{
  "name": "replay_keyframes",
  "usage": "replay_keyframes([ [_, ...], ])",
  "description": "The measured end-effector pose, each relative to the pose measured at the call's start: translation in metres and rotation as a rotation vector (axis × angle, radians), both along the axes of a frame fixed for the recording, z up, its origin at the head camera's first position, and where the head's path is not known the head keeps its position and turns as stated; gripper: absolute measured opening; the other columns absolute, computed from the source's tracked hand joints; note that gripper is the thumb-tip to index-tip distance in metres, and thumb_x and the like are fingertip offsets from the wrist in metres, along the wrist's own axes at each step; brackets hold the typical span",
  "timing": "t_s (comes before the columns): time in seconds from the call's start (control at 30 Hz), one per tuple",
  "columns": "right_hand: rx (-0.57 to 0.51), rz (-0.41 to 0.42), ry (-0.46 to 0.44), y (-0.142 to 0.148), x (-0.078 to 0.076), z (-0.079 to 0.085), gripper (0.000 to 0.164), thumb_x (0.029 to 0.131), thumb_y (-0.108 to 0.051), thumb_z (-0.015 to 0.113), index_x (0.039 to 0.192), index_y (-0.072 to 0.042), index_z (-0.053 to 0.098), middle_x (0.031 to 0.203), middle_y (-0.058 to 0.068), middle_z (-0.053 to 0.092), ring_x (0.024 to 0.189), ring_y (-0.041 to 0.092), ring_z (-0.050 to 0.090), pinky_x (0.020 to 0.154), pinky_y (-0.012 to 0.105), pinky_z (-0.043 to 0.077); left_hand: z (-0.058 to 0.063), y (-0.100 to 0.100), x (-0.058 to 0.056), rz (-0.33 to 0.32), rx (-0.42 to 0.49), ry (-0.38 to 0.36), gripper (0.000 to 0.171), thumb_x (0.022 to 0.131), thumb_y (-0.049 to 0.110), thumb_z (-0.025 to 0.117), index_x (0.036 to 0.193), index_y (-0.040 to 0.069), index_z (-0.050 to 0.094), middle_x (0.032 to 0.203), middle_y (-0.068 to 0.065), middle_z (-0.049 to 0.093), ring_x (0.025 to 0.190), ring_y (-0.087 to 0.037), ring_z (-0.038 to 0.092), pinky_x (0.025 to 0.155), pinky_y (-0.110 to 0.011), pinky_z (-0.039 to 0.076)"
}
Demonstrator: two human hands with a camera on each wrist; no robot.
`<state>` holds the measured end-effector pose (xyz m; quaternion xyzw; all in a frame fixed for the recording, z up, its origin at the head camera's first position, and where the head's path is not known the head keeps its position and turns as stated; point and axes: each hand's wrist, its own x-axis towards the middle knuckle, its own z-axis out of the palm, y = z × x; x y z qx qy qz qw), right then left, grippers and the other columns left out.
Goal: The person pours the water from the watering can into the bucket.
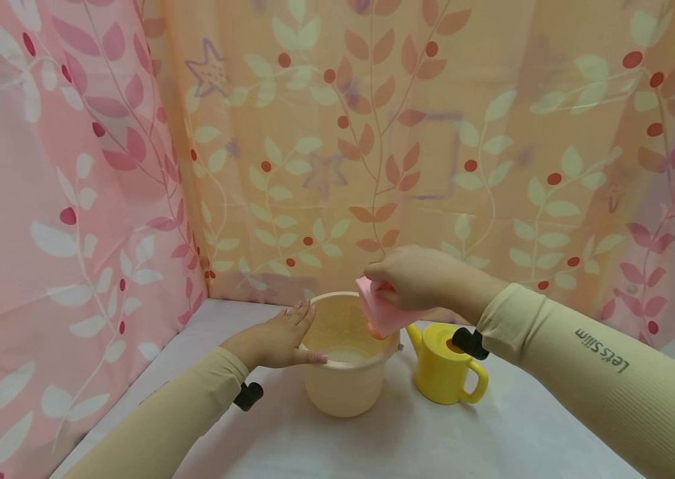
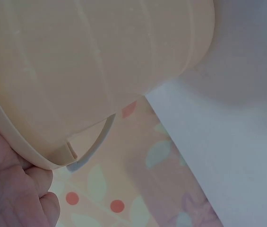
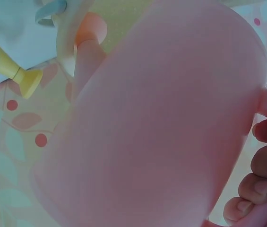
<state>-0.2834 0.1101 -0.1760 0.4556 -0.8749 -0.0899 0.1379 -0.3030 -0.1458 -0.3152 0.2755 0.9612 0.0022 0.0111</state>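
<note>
A pink watering can is tilted over a cream bucket, its orange-pink spout head pointing down toward the opening. My right hand grips the can's handle, and several curled fingers show around it in the right wrist view. On the bucket's left rim rests my left hand, fingers extended and thumb along the near edge. In the left wrist view the palm lies against the rim beside the bucket wall. Whether water is flowing from the spout, I cannot tell.
A yellow watering can stands right of the bucket, below my right forearm, its spout toward the bucket. The white tabletop meets patterned curtains at the back and left. The bucket's grey handle hangs at its side.
</note>
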Motion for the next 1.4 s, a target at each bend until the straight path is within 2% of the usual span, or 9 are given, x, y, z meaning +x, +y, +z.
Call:
replay_keyframes([
  [0.3,-0.004,0.011,0.008,0.001,-0.002,-0.001,0.007,0.083,-0.017,0.063,0.089,-0.02,0.06,0.08,-0.009,0.062,0.074,0.013,0.055,0.071,0.029,0.048,0.002,0.001,0.0,0.007,-0.001,-0.001,0.107,0.077,0.077,0.036,0.144,-0.003,0.013,0.151,-0.019,0.008,0.139,-0.029,0.005,0.11,-0.047,0.012],
  [0.53,0.005,0.024,0.015,0.0,0.0,0.001,0.008,0.082,-0.016,0.063,0.081,-0.02,0.056,0.073,-0.011,0.055,0.07,0.012,0.052,0.065,0.027,0.045,0.003,0.001,0.001,0.011,0.002,-0.006,0.108,0.076,0.077,0.036,0.145,-0.003,0.013,0.151,-0.019,0.007,0.139,-0.028,0.004,0.111,-0.046,0.011],
  [0.73,0.018,0.05,0.038,-0.002,0.002,0.002,0.01,0.082,-0.015,0.063,0.077,-0.019,0.055,0.073,-0.009,0.053,0.068,0.013,0.05,0.062,0.027,0.043,0.003,0.001,0.0,0.011,0.006,-0.006,0.108,0.076,0.078,0.036,0.145,-0.002,0.013,0.151,-0.018,0.007,0.139,-0.027,0.003,0.111,-0.046,0.011],
  [0.97,0.033,0.032,0.021,-0.006,0.005,0.003,0.007,0.083,-0.018,0.064,0.081,-0.02,0.057,0.077,-0.008,0.056,0.072,0.014,0.052,0.067,0.028,0.045,0.003,0.002,-0.001,0.007,0.003,-0.011,0.108,0.075,0.079,0.035,0.145,-0.002,0.013,0.151,-0.018,0.007,0.139,-0.028,0.004,0.111,-0.046,0.011],
  [1.17,0.062,0.005,0.042,-0.004,0.009,0.002,0.005,0.084,-0.02,0.063,0.084,-0.022,0.058,0.075,-0.008,0.053,0.07,0.014,0.048,0.062,0.03,0.044,0.002,0.001,-0.001,0.0,-0.005,-0.007,0.109,0.075,0.079,0.033,0.145,-0.002,0.014,0.151,-0.018,0.008,0.139,-0.029,0.005,0.11,-0.047,0.012],
  [1.4,-0.026,0.067,0.07,0.006,0.012,-0.004,0.011,0.082,-0.019,0.065,0.079,-0.021,0.054,0.068,-0.009,0.046,0.065,0.013,0.045,0.061,0.028,0.041,0.001,0.001,0.0,0.005,0.005,-0.005,0.108,0.076,0.078,0.035,0.145,-0.002,0.014,0.151,-0.018,0.009,0.139,-0.028,0.004,0.111,-0.046,0.012],
])
